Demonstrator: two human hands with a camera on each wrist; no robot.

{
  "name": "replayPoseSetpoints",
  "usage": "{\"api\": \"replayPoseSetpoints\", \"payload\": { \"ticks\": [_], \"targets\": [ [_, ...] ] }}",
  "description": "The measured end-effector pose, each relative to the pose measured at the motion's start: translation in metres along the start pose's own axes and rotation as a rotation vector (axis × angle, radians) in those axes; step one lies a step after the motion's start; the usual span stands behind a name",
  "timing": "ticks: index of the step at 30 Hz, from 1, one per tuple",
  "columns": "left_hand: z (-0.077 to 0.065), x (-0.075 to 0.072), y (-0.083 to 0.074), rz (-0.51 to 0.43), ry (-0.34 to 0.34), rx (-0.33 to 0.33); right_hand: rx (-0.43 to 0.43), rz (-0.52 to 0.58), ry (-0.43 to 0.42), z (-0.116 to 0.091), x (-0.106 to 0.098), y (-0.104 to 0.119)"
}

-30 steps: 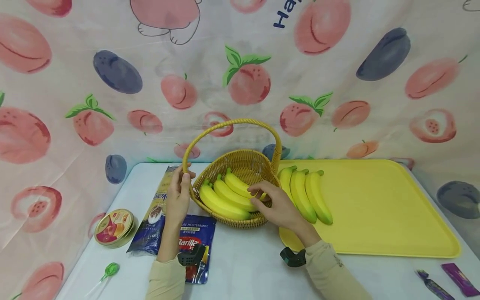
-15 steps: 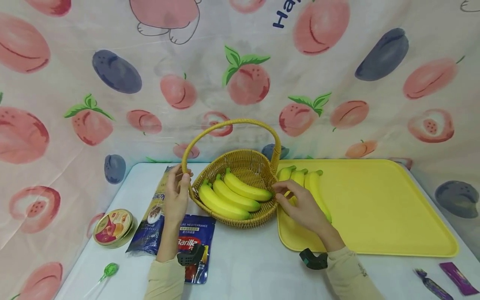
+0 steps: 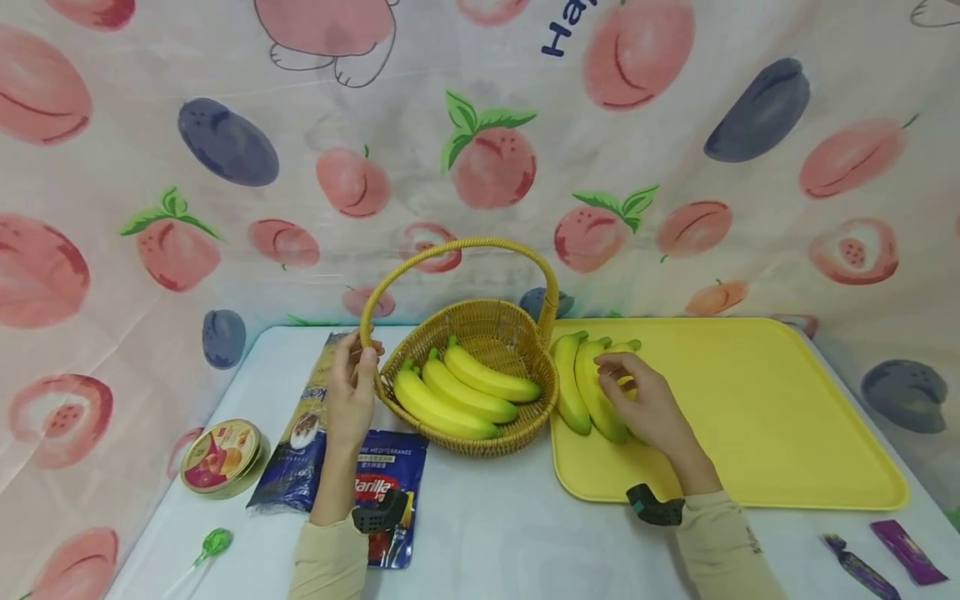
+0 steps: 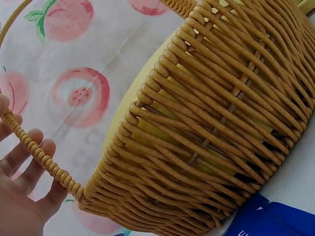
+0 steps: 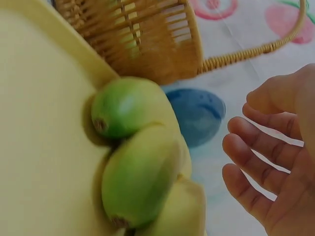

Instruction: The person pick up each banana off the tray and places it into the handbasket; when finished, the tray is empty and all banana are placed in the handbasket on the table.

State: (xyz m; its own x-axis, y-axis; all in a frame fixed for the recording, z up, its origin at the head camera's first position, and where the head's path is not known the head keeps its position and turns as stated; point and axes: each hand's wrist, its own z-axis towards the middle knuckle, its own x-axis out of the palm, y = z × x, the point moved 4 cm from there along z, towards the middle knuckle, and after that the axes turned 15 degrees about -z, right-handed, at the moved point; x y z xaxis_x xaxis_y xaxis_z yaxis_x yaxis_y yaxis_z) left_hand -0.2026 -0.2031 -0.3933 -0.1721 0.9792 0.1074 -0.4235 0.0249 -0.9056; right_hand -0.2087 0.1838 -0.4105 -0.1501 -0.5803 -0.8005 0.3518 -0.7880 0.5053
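Observation:
A yellow wicker basket (image 3: 480,447) with a tall arched handle holds three bananas (image 3: 491,372). My left hand (image 3: 351,400) holds the base of its handle (image 4: 47,160) on the left side, fingers bent around the wrapped cane. To the right, three more bananas (image 3: 572,383) lie side by side at the left end of a yellow tray (image 3: 772,417). My right hand (image 3: 651,408) hovers over the rightmost of these, covering most of it in the head view. In the right wrist view its fingers (image 5: 256,147) are loosely bent with nothing between them, apart from the banana tips (image 5: 140,172).
Left of the basket lie a long food packet (image 3: 296,450), a blue Barilla pouch (image 3: 393,475) partly under the left forearm, a round tin (image 3: 221,457) and a green lollipop (image 3: 216,542). Two wrapped sweets (image 3: 907,552) lie at front right. A fruit-print cloth (image 3: 480,75) hangs behind.
My right hand has left the third banana lying in the basket and moved right, over the bananas on the tray. My left hand has stayed at the handle.

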Motion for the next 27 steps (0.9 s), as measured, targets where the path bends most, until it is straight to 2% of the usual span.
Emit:
{"api": "replayPoseSetpoints", "payload": {
  "ticks": [5, 12, 18, 27],
  "targets": [
    [-0.001, 0.0, -0.006, -0.027, 0.016, -0.022, 0.048, -0.035, -0.021, -0.002, -0.002, -0.018],
    [-0.005, 0.009, -0.029, -0.018, 0.018, -0.031, 0.099, -0.058, 0.013, -0.005, -0.001, -0.034],
    [-0.004, 0.011, -0.033, 0.001, 0.022, -0.019, 0.138, -0.038, 0.084, -0.006, 0.006, -0.042],
    [-0.004, 0.01, -0.031, 0.01, 0.015, -0.029, 0.307, -0.056, 0.233, -0.008, 0.014, -0.052]
  ]
}}
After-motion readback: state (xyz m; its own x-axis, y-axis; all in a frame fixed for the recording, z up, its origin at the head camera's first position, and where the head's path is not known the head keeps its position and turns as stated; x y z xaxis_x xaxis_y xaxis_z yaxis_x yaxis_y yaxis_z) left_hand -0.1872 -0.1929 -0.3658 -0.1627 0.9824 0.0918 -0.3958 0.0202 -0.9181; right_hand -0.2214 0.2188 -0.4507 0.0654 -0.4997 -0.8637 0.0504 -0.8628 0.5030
